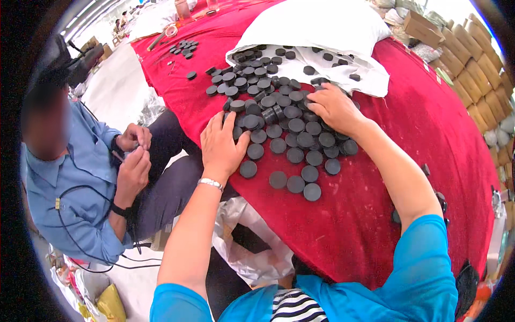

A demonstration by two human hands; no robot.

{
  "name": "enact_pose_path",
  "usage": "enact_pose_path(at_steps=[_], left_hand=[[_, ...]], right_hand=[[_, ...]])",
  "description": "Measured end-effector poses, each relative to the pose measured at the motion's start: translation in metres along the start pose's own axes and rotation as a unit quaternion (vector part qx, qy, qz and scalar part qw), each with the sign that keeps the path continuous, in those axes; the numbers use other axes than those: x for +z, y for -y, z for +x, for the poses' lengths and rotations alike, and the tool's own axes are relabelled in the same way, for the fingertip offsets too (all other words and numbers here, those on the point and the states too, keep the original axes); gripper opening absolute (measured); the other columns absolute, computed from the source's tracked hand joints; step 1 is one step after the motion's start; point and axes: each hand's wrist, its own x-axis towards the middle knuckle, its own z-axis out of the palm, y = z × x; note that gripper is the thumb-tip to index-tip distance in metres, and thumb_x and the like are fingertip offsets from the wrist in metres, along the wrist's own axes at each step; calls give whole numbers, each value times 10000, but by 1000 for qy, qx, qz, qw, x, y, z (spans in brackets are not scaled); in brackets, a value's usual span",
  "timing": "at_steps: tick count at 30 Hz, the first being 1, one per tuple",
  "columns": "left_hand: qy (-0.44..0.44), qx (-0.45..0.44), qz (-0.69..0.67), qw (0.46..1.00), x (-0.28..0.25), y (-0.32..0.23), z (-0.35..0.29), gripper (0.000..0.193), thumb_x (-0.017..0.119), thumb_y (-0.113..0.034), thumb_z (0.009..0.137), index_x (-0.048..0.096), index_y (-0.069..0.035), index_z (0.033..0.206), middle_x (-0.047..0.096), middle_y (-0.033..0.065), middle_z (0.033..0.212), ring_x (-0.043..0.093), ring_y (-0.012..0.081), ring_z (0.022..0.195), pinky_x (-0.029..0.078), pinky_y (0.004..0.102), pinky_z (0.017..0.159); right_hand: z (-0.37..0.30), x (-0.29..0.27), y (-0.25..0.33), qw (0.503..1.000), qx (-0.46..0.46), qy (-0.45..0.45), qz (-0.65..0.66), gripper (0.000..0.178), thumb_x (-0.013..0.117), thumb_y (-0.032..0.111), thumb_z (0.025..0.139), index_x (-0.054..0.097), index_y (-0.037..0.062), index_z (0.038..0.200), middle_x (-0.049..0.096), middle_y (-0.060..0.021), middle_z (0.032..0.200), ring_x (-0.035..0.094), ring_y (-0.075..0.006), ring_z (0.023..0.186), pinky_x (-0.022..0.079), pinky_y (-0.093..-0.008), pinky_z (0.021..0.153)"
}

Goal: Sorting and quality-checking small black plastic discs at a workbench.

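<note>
Many round black discs (296, 125), like flat caps, lie heaped and scattered over a red cloth. At the left side of the heap my left hand (221, 146) rests with its fingers stretched out, their tips against the nearest discs. My right hand (339, 110) lies over the far right part of the heap, fingers spread and touching discs, some of which it hides. Neither hand grips anything that I can see. Behind the heap, more discs sit in the mouth of a white sack (316, 27) lying on its side.
The red cloth (429, 145) covers a large table. A smaller group of discs (185, 48) lies at the far left, near a tape roll (171, 30). A person in a blue shirt (80, 188) sits at left, handling something small. Stacked brown packages (483, 80) stand at right.
</note>
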Motion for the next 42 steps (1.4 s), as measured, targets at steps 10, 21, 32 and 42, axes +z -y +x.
enact_pose_path(at_steps=[10,21,32,42], left_hand=[[0,-22,6,1000,1,0,-7,579,582,-388,836,489,-64,1306,463,195,1351,422,340,1262,319,447,1047],[-30,-2,6,1000,8,8,-2,529,564,-371,848,514,-72,1282,504,190,1309,460,343,1225,352,447,1022],[40,46,-94,994,10,-6,-33,473,458,-410,930,547,-85,1262,483,248,1305,438,378,1234,330,494,1029],[49,14,-36,998,-23,-109,-102,540,519,-378,905,463,-48,1328,340,279,1418,319,411,1326,218,539,1090]], right_hand=[[9,-35,100,983,134,84,93,417,574,260,881,556,63,1249,505,-200,1308,490,-353,1198,391,-412,1006],[-51,-38,119,988,76,138,4,397,570,270,883,552,64,1222,430,-185,1378,366,-333,1310,294,-448,1067],[-104,-63,193,991,120,42,51,376,633,254,831,567,69,1152,567,-156,1141,549,-314,988,445,-418,850],[-109,-43,188,987,138,-18,79,259,671,140,763,559,58,982,573,-103,946,545,-296,923,462,-408,799]])
